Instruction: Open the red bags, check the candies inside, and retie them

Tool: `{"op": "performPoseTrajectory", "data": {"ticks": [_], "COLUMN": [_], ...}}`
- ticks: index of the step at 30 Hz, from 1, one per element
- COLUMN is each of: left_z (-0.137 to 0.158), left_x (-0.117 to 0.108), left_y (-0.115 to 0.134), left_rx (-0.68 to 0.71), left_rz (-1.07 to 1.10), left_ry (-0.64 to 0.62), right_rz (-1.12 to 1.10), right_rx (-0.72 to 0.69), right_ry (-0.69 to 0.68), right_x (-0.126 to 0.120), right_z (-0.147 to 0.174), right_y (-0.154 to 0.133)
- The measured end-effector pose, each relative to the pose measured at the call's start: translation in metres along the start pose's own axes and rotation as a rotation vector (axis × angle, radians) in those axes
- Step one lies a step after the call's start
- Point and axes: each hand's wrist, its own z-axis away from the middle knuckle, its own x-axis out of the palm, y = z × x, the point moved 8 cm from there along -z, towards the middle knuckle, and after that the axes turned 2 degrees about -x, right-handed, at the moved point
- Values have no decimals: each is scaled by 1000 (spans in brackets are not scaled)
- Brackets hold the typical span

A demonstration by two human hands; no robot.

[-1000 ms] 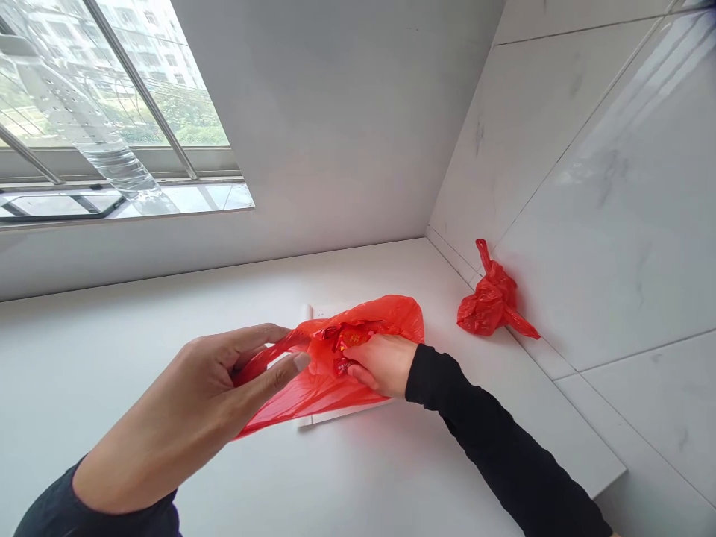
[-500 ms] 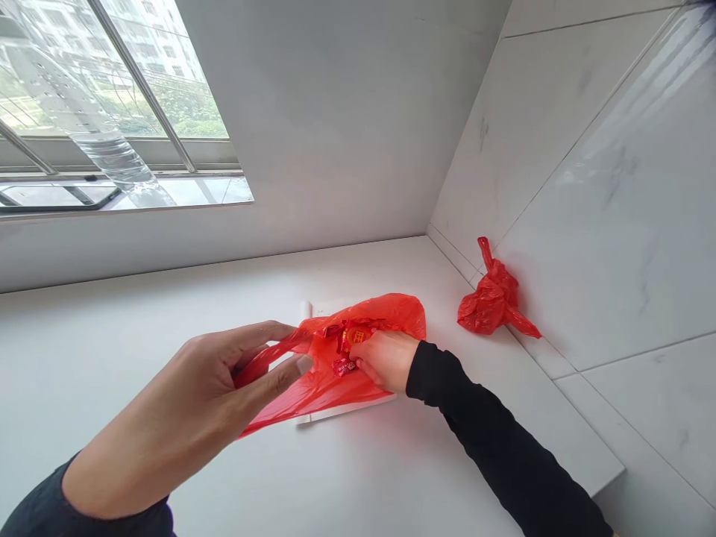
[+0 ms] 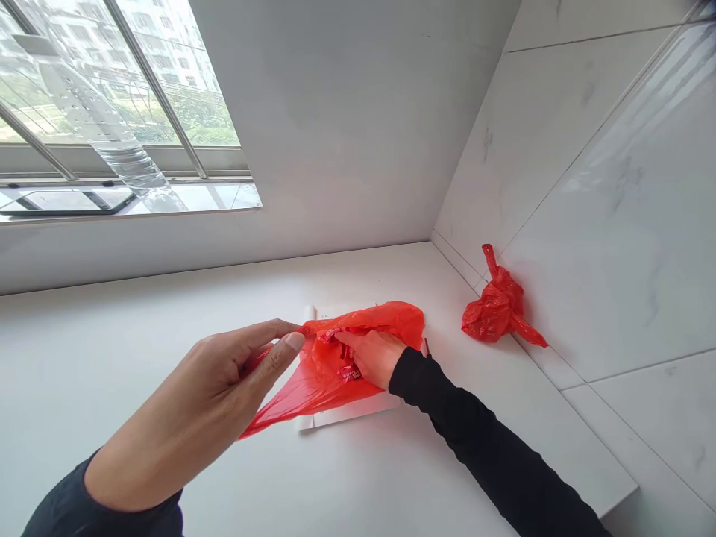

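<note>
A thin red plastic bag (image 3: 330, 391) is gripped at its left edge by my left hand (image 3: 240, 380), thumb against fingers, and a fold of the bag hangs below the palm. Inside the bag's mouth, my right hand (image 3: 377, 356) has its index finger stretched out, touching a red wrapper (image 3: 334, 334). The lower fingers are partly hidden by the bag and its contents. Just below them lies a small red wrapped candy (image 3: 350, 373) with pale print. More red wrappers sit in the bag, partly covered by the right hand.
White paper (image 3: 358, 412) lies under the bag on the white tabletop (image 3: 268, 492). A thin dark red stick-like thing (image 3: 427, 347) shows beside the right cuff. A knotted red bag (image 3: 495, 309) rests by the tiled wall. A clear water bottle (image 3: 128, 160) stands at the window.
My right hand has moved slightly left and up inside the bag, its index finger stretching farther. A red and yellow packet seen before is now out of sight. The camera view has shifted slightly.
</note>
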Motion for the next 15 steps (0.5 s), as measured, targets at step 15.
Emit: {"op": "performPoseTrajectory", "data": {"ticks": [15], "left_z": [-3], "left_x": [-1], "left_y": [-2], "left_rx": [24], "left_rz": [6], "left_ry": [-6], "right_rz": [-44], "right_rx": [18], "right_ry": [32], "right_x": [0], "right_z": [-2], "right_y": [1]}}
